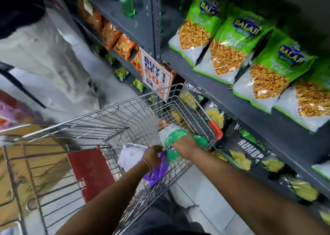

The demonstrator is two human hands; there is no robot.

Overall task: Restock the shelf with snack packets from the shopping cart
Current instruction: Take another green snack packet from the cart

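The right hand (185, 145) was clamped over the top of a green-and-white plastic snack packet (175, 136), and the left hand (153, 155), just at its eight o'clock, gripped a crumpled purple plastic packet (158, 172) beside a clear white one (129, 156). All three lay inside the silver wire shopping cart (114, 115). At two o'clock from the cart, the grey metal shelf (250, 113) carried a row of green Balaji packets (230, 44), with black Rumba chip bags (248, 151) on the tier below.
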